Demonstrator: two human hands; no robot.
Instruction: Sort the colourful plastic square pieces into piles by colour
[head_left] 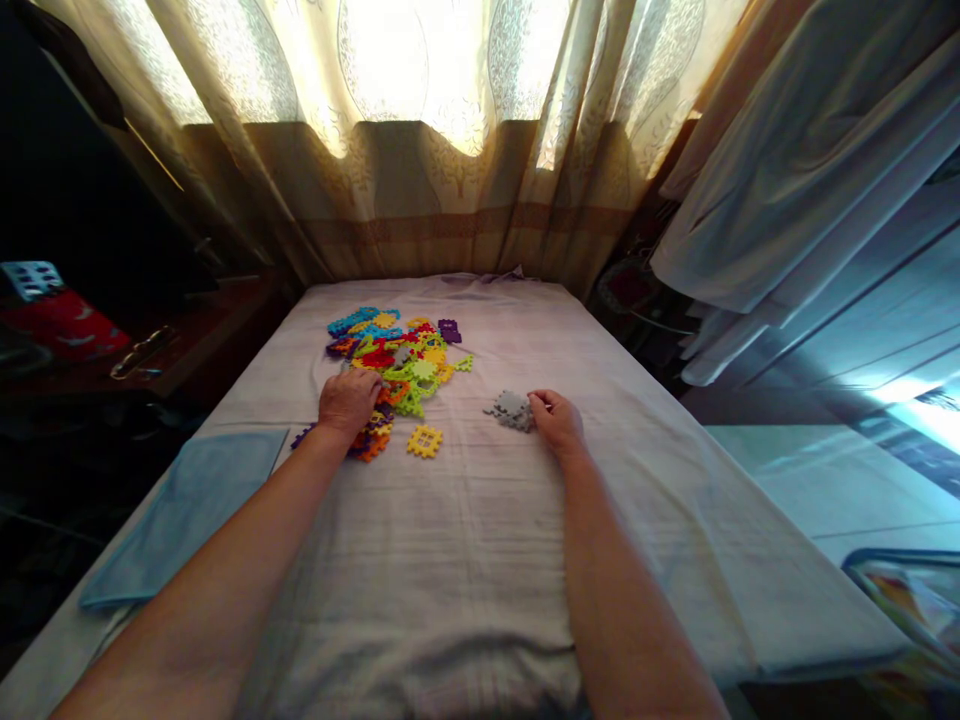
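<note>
From where I stand, the left hand (349, 405) hides part of the colourful pile (424, 371). I can't make out how many pieces the grey cluster (512, 407) by the right hand (558, 420) holds. The blue-rimmed thing (900, 554) at near right is cut off and blurred.

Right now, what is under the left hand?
Colourful notched pieces show around the left hand: orange ones and a purple piece by the wrist. Whatever lies directly beneath the hand is covered, so I can't tell.
</note>
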